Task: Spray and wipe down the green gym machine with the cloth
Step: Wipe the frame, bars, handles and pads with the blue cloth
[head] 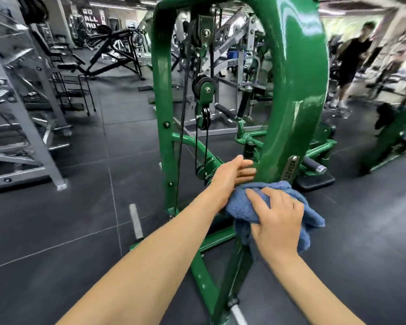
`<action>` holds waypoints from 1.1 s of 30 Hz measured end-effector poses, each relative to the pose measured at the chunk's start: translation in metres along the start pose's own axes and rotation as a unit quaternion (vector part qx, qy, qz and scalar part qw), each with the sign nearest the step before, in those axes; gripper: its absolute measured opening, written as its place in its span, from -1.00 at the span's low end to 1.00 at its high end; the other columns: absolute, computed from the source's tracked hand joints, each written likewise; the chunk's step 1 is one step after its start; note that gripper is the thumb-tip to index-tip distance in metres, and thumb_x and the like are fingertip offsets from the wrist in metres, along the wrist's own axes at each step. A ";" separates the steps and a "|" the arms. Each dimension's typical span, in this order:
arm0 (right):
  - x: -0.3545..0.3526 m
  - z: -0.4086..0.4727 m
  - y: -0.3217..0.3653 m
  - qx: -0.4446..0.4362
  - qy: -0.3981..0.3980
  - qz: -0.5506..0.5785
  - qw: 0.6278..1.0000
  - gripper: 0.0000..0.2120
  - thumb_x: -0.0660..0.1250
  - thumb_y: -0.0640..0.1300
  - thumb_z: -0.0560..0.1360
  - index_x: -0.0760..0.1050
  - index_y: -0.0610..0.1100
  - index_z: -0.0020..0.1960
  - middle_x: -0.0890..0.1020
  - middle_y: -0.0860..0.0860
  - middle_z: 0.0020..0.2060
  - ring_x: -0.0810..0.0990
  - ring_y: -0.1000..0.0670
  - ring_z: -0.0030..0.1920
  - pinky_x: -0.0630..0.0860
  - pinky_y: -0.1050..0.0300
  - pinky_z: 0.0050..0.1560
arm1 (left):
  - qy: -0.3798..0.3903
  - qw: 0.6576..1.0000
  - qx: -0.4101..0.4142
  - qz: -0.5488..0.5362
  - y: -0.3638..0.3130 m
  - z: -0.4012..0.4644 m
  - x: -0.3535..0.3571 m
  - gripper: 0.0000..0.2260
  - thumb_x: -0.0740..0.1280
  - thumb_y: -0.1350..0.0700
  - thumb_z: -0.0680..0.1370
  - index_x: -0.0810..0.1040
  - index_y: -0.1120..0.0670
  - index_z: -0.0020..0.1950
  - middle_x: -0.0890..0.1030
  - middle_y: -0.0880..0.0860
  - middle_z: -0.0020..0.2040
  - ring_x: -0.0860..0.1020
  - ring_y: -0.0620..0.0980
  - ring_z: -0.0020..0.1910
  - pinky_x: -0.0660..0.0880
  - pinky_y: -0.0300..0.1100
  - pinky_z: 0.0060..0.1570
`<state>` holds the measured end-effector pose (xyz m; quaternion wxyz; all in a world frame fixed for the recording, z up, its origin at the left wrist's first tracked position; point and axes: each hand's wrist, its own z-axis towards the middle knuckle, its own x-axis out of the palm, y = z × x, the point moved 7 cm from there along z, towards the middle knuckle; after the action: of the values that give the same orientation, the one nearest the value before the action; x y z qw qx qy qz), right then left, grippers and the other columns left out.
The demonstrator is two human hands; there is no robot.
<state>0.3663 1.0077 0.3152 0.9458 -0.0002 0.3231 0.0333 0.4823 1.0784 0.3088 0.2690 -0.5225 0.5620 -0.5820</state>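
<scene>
Green glossy steel fills the middle of the view: the green gym machine (293, 90), a wide curved painted frame arching from the top down toward the near floor, with a small metal nameplate (292, 167) low on its right side. A crumpled blue terry cloth (239, 207) is wrapped against the lower part of that curved frame, just below the nameplate. The right hand (277, 219) lies on top of the cloth, its fingers spread and curved over the fabric, pressing and gripping it to the frame. The left hand (232, 172) reaches in from the near left, its fingers straight and relaxed, its fingertips touching the left edge of the green frame just above the cloth; it holds nothing.

Behind the frame, black cables (182, 113) run down past round black pulleys (203, 84) set in green brackets. A short grey peg (136, 221) sticks out of the machine's base at the near left. Dark rubber floor tiles (68, 219) cover the ground. A grey metal rack (28, 102) stands at the far left, and black benches (108, 50) sit farther back. At the far right a person in black clothes (352, 59) stands, blurred.
</scene>
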 end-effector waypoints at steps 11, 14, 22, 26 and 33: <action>-0.118 0.205 0.034 0.057 -0.099 -0.152 0.982 -0.43 0.29 -0.03 0.42 0.33 -0.05 0.42 0.39 -0.13 0.39 0.18 -0.20 0.46 0.05 -0.11 0.40 | -0.029 0.998 -0.012 0.052 -0.024 0.009 -0.059 -0.71 0.10 -0.10 0.65 0.53 0.02 -0.03 0.62 -0.03 -0.14 0.53 -0.09 -0.22 0.37 -0.18 -0.16; -0.100 0.205 0.023 0.024 -0.030 -0.189 0.981 -0.29 0.22 0.15 0.45 0.18 -0.14 0.51 0.22 -0.23 0.49 0.07 -0.29 0.51 0.04 -0.24 0.45 | -0.002 0.998 -0.030 0.063 -0.010 0.012 -0.055 -0.71 0.10 -0.10 0.65 0.53 0.00 -0.05 0.62 -0.04 -0.13 0.54 -0.09 -0.20 0.40 -0.17 -0.14; -0.056 0.119 0.018 -0.087 -0.025 -0.247 0.965 -0.35 0.33 0.09 0.38 0.35 -0.19 0.39 0.29 -0.19 0.47 0.13 -0.28 0.49 0.05 -0.19 0.43 | 0.044 0.985 -0.135 0.101 0.066 0.006 -0.062 -0.62 0.00 -0.15 0.67 0.49 0.04 0.14 0.61 0.06 0.07 0.55 -0.01 -0.07 0.44 -0.12 -0.05; 0.000 0.048 0.020 -0.135 0.035 -0.278 0.950 -0.40 0.29 0.05 0.40 0.40 -0.22 0.37 0.38 -0.17 0.42 0.13 -0.18 0.47 -0.01 -0.18 0.43 | 0.066 0.978 -0.168 0.100 0.087 -0.003 -0.057 -0.57 -0.03 -0.18 0.66 0.49 0.04 0.17 0.62 0.04 -0.01 0.57 0.01 -0.07 0.45 -0.14 -0.08; 0.083 -0.050 0.018 -0.154 0.162 -0.269 0.937 -0.53 0.09 -0.16 0.43 0.56 -0.27 0.22 0.57 -0.19 0.23 0.36 -0.15 0.34 -0.07 -0.10 0.48 | 0.062 0.963 -0.202 0.168 0.127 -0.019 -0.082 -0.65 0.00 -0.05 0.66 0.48 0.04 0.26 0.65 0.00 -0.09 0.59 -0.01 -0.08 0.47 -0.19 -0.11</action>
<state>0.3999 1.0297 0.2250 0.8427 -0.2381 0.4506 -0.1739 0.4555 1.1314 0.1682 0.2166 -0.4267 0.7632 -0.4343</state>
